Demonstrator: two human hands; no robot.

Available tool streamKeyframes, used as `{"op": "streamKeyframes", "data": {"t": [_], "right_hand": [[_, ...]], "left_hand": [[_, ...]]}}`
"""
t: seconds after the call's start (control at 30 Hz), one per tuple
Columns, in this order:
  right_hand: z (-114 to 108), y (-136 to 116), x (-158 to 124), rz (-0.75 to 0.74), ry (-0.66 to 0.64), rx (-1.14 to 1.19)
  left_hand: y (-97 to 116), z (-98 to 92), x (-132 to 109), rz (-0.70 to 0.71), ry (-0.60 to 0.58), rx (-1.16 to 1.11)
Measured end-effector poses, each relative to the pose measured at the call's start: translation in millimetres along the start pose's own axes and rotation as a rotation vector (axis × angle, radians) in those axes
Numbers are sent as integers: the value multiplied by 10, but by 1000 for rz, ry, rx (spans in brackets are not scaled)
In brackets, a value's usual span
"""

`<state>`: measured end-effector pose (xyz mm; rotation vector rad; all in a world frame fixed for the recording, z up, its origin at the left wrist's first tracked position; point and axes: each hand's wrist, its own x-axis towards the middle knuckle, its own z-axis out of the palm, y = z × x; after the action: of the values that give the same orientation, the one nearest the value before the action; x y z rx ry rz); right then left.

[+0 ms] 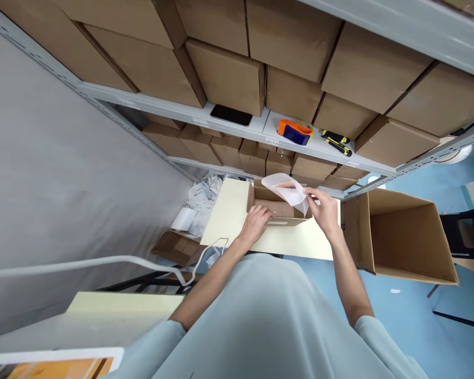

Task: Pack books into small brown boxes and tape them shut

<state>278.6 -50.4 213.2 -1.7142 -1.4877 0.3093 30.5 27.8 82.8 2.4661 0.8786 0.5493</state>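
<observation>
Two hands meet mid-frame: the left hand point(256, 222) curls its fingers over the front wall of a cardboard box point(285, 221). The right hand point(324, 210) pinches a clear plastic bag point(287, 188) above it.

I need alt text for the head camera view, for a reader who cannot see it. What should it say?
Seen from above, the right hand holds a clear plastic bag over a small open box on a cream table; the left hand rests on the box's near wall. Behind stand shelves of cartons, with an orange tape dispenser.
</observation>
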Motion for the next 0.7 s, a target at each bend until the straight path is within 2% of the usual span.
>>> {"op": "streamKeyframes", "data": {"t": [0.1,0.2,0.3,0.37,0.47,0.57,0.63,0.7], "right_hand": [[274,17,-28,-23,-307,-214],[641,44,-77,7,-640,-481],[972,60,-122,7,-927,-663],[1130,73,-148,13,-1040,-697],[1258,111,-190,56,-1104,-677],[1229,179,-262,88,-1110,-636],[1101,237,-352,113,-1008,-559],[894,305,-485,136,-800,-442]], "left_hand": [[109,44,-363,-11,-12,-8],[189,97,-643,-6,-35,-17],[231,115,-805,-11,-52,-4],[235,99,-854,-31,-51,10],[220,55,-877,-67,-31,13],[218,-4,-891,-78,-38,-39],[231,-63,-908,-93,-25,-100],[235,-143,-923,-145,49,-137]]}}
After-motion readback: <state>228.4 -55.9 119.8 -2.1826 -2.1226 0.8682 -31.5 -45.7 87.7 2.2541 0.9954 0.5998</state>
